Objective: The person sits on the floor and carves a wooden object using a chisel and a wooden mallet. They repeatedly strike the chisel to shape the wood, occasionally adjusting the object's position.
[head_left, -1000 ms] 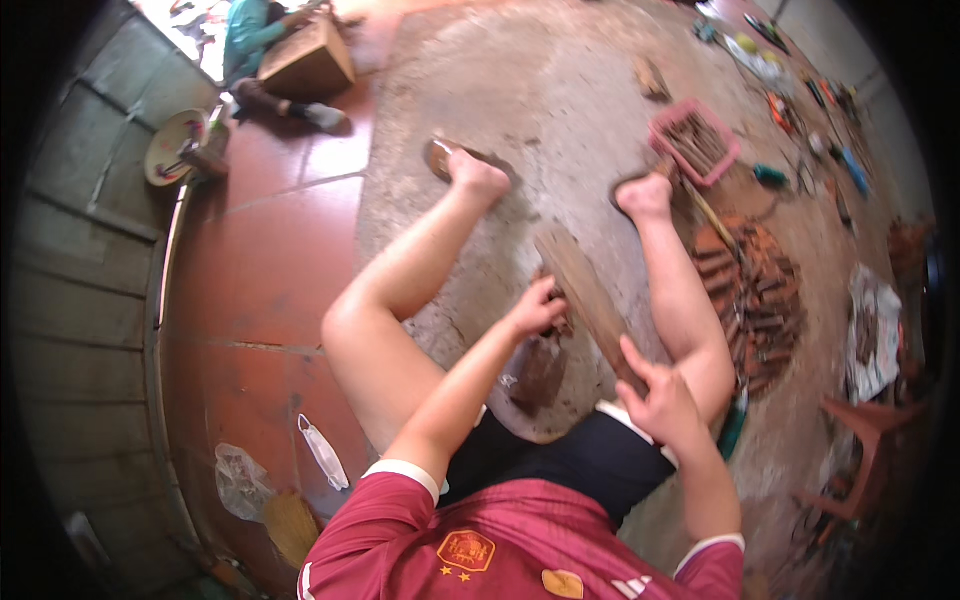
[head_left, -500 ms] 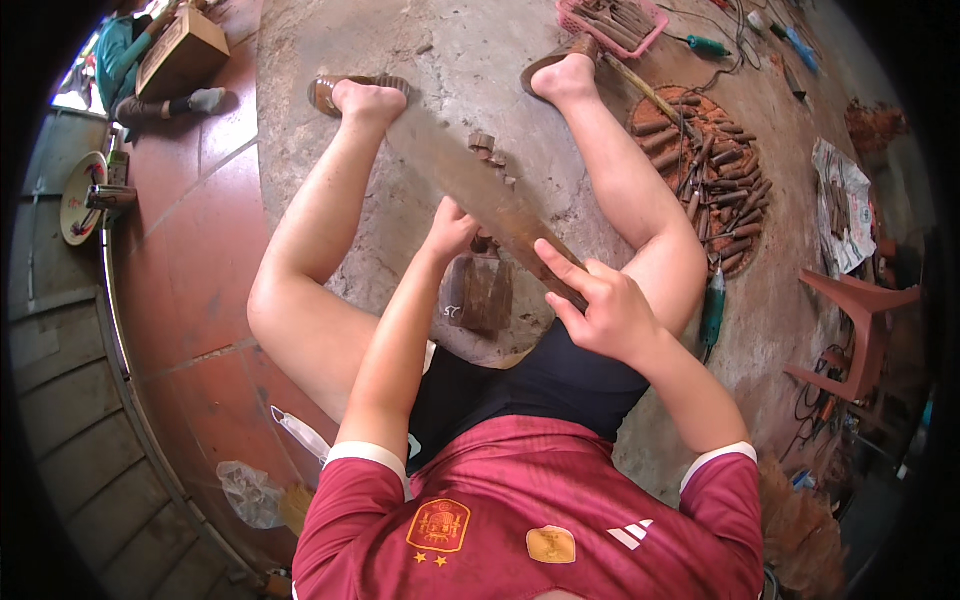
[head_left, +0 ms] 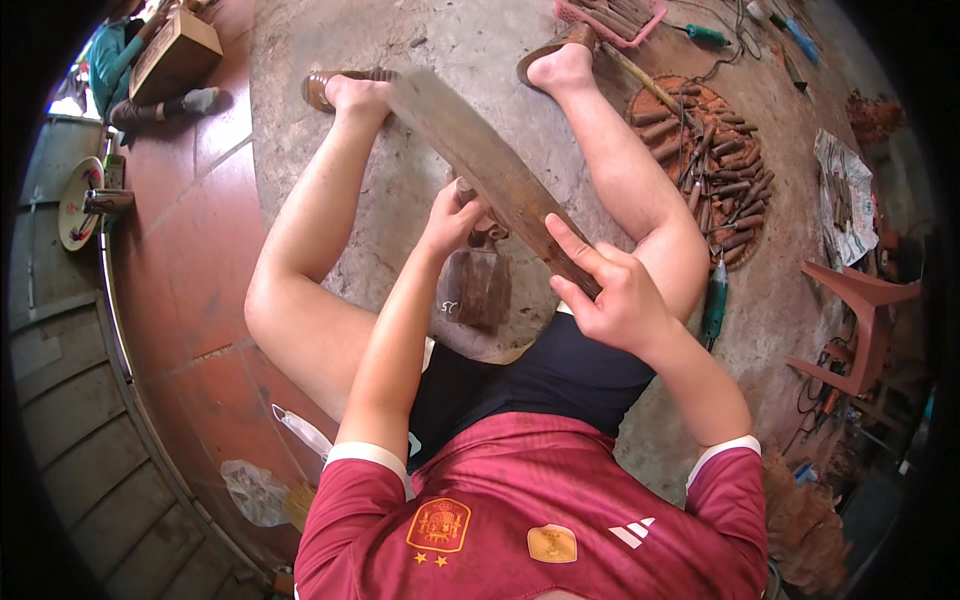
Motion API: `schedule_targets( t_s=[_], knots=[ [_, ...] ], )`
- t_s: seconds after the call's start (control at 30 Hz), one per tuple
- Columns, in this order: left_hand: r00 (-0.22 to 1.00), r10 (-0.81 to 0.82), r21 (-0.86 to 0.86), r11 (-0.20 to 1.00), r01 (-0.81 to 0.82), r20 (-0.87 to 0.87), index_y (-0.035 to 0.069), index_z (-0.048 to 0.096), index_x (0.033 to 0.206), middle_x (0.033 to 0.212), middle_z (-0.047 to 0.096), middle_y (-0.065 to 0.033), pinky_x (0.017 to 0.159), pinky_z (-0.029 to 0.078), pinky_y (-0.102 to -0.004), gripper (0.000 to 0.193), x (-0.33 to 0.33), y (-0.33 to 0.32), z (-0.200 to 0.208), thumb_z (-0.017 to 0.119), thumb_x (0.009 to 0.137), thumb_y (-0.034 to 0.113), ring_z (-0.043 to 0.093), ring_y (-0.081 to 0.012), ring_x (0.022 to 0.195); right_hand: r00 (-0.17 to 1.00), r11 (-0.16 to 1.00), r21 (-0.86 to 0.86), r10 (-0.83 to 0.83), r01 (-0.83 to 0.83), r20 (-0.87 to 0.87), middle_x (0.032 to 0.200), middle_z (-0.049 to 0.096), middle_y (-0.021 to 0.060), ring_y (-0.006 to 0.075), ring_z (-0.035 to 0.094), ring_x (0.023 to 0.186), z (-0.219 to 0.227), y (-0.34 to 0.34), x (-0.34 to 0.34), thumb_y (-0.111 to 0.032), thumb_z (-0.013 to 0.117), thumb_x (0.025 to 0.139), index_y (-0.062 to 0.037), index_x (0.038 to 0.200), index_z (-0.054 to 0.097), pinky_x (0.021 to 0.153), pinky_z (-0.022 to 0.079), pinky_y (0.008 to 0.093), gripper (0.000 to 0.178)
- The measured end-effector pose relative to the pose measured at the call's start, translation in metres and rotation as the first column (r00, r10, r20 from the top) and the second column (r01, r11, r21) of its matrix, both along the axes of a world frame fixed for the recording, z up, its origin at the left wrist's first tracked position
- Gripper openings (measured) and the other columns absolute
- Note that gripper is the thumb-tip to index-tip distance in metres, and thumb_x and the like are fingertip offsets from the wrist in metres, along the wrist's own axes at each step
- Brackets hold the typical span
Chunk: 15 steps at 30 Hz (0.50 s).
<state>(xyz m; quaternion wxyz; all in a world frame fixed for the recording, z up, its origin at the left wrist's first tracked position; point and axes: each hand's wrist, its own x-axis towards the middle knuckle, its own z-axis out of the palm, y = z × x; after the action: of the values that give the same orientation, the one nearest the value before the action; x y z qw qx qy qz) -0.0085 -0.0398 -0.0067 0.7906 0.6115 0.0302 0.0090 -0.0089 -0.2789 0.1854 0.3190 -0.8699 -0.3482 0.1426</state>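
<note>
1. Underfoot, grey concrete (head_left: 400,40) spreads between my legs, meeting red tiles (head_left: 190,260) on my left.
2. My right hand (head_left: 612,300) grips the near end of a long wooden board (head_left: 500,175), which slants above the concrete.
3. My left hand (head_left: 455,215) is curled around a small piece (head_left: 464,189), mostly hidden; a dark block (head_left: 475,285) sits just below.
4. On my right, wooden handles (head_left: 735,180) lie heaped on orange dust, near a red stool (head_left: 862,330).
5. Grey panelling (head_left: 70,350) lines the left; beyond, another person (head_left: 112,58) is beside a box (head_left: 180,55).
</note>
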Motion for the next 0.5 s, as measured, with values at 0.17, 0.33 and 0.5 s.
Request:
schedule_targets(
  t_s=[0.17,0.33,0.5],
  knots=[
    [1.0,0.018,0.049,0.999,-0.019,0.016,-0.001,0.06,0.107,0.097,0.066,-0.0024,0.079,0.049,-0.0262,0.018,0.001,0.002,-0.006,0.058,0.091,0.007,0.059,-0.0098,0.087,0.996,0.972,-0.222,0.084,-0.082,0.001,0.066,0.054,0.0199,0.0372,0.059,0.058,-0.009,0.003,0.009,-0.022,0.066,0.083,-0.0289,0.144,0.042,0.059,0.049,0.0463,0.066],
    [0.996,-0.083,0.016,0.996,0.084,-0.04,-0.001,0.06,0.105,0.096,0.066,-0.0034,0.077,0.049,-0.0263,0.016,0.004,0.004,0.002,0.057,0.091,0.007,0.06,-0.0107,0.088,0.999,0.999,-0.038,0.017,-0.016,0.041,0.066,0.054,0.02,0.0384,0.06,0.06,-0.009,0.005,0.003,-0.023,0.066,0.083,-0.0264,0.144,0.041,0.06,0.051,0.0458,0.066],
    [1.0,-0.009,-0.016,1.0,0.009,-0.014,0.0,0.062,0.098,0.087,0.064,-0.0009,0.068,0.046,-0.0241,0.011,0.003,0.005,-0.005,0.058,0.091,0.008,0.057,-0.0082,0.077,0.998,0.985,-0.165,0.052,-0.057,-0.036,0.065,0.056,0.0223,0.0395,0.06,0.061,-0.006,0.003,0.014,-0.02,0.066,0.083,-0.0244,0.144,0.041,0.062,0.05,0.0459,0.066]
  ],
)
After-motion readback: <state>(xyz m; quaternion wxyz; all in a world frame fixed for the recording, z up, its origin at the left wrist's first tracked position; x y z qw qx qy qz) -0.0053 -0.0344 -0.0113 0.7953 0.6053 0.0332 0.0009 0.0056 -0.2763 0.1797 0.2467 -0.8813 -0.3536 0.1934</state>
